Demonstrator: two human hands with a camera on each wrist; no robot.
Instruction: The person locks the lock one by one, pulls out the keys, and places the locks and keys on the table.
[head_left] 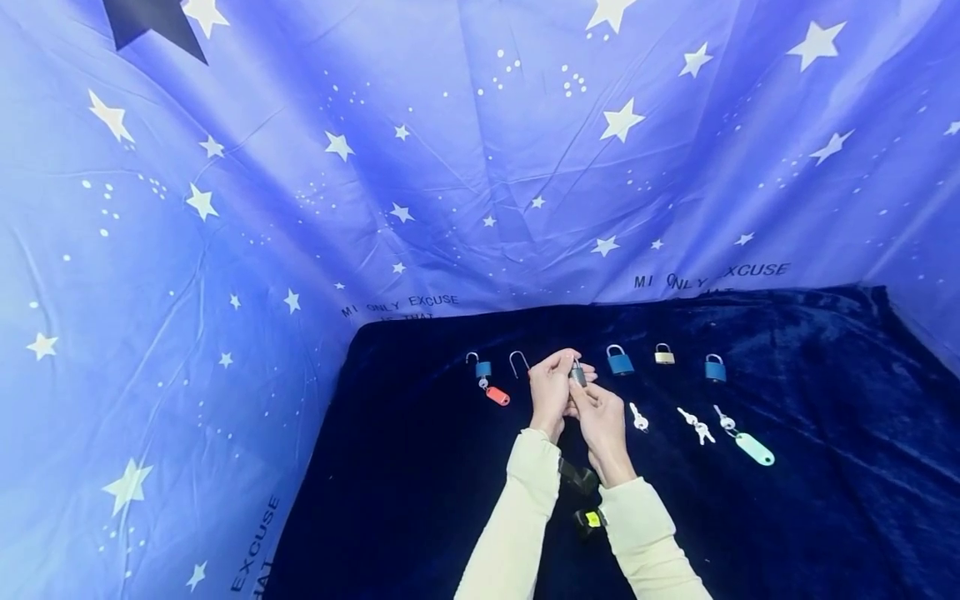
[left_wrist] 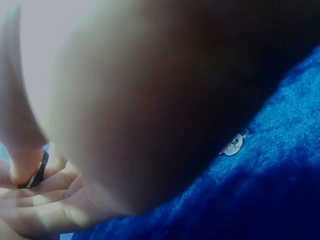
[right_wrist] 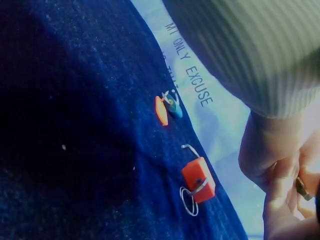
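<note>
Over the dark blue cloth, both hands meet around a small dark padlock (head_left: 577,376) with its shackle up. My left hand (head_left: 551,390) holds it over its fingers, with the thumb pressing on it in the left wrist view. At the padlock's lower end, my right hand (head_left: 602,418) pinches with thumb and fingers; whether a key is there is hidden. Beside the left hand lies a red padlock (right_wrist: 199,180) with its shackle raised and a key ring attached. Farther left, an open blue padlock (head_left: 483,368) has keys and a red tag (head_left: 497,396).
Right of the hands stand a blue padlock (head_left: 620,362), a small brass padlock (head_left: 664,356) and another blue padlock (head_left: 715,370). Nearer lie loose keys (head_left: 639,418), a key bunch (head_left: 699,427) and keys with a green tag (head_left: 754,449). A starry curtain (head_left: 487,167) hangs behind.
</note>
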